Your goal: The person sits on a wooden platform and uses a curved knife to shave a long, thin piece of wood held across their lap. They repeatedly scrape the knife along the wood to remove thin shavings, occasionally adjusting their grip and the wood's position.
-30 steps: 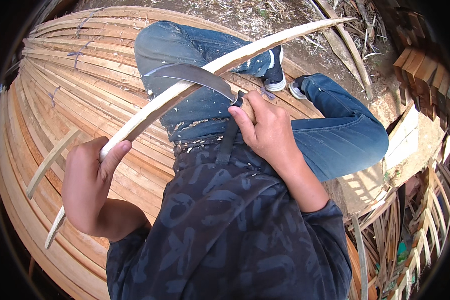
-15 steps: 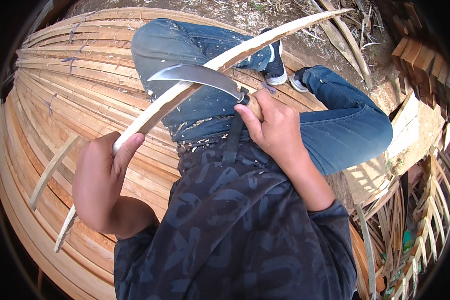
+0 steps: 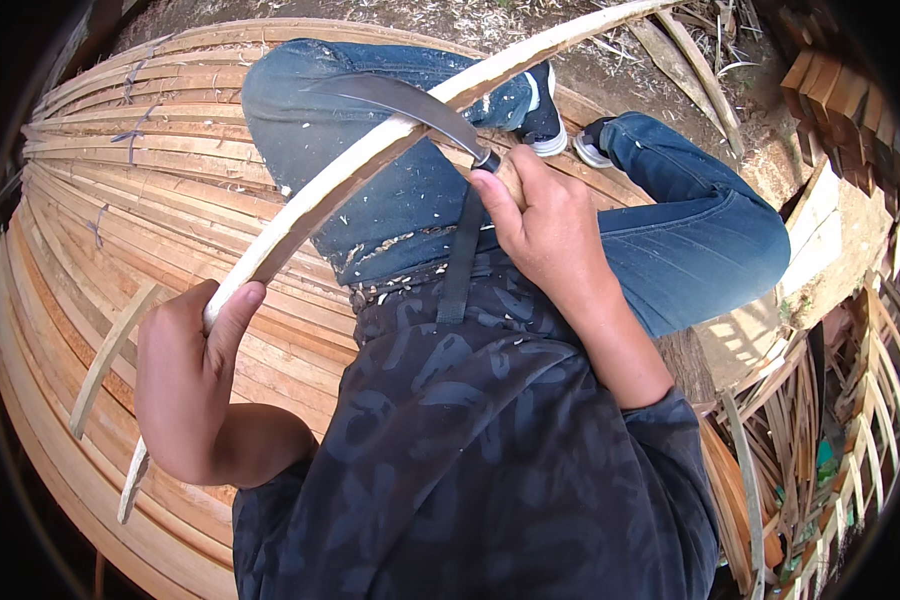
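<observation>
In my left hand (image 3: 182, 375) is a long wooden strip (image 3: 320, 205), gripped near its lower end between thumb and fingers. The strip is pale on one face and brown along its side. It runs diagonally across my thigh to the far right, and its short tail end shows below my left wrist. My right hand (image 3: 550, 220) is closed round the wooden handle of a curved knife (image 3: 425, 105). The knife's blade lies across the strip's middle, with its tip pointing left.
Under my legs and to the left spread many long wooden strips (image 3: 180, 230), some tied with string. A stack of wood pieces (image 3: 840, 120) stands at the far right. Thin slats (image 3: 850, 470) lie at the lower right. Shavings litter the ground (image 3: 450, 15) and my jeans (image 3: 670, 250).
My left hand has shifted slightly down and left, drawing the strip the same way. The knife and my right hand have moved a little up and left; the blade's angle has turned.
</observation>
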The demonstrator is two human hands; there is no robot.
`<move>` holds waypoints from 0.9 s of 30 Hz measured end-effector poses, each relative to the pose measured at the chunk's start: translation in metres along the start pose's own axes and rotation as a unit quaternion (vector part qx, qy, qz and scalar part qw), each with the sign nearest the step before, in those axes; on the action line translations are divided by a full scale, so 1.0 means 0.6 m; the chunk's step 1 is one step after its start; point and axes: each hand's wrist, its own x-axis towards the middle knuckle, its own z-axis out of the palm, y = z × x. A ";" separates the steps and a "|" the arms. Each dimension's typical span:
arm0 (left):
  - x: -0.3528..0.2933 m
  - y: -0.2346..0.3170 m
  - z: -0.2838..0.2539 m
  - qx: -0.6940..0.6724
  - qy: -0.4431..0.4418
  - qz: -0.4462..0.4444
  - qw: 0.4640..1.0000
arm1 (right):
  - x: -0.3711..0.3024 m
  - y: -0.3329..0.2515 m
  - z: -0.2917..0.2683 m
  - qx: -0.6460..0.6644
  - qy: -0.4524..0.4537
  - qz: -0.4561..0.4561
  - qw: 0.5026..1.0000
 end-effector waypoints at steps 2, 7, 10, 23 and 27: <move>-0.003 -0.002 0.002 -0.008 -0.011 -0.007 1.000 | 0.008 0.018 0.007 -0.011 0.018 0.002 1.000; -0.001 -0.010 0.013 -0.008 -0.020 0.001 1.000 | 0.026 0.177 -0.037 -0.030 0.035 0.169 0.985; 0.010 -0.022 0.017 0.032 -0.030 -0.022 0.999 | 0.028 0.121 -0.049 -0.003 -0.012 0.185 0.983; -0.010 -0.003 0.018 0.103 0.025 -0.009 0.994 | 0.024 0.083 -0.058 -0.173 0.051 -0.118 0.976; -0.006 0.000 0.021 0.117 0.004 -0.002 0.993 | 0.031 0.132 -0.085 -0.237 0.076 -0.089 0.964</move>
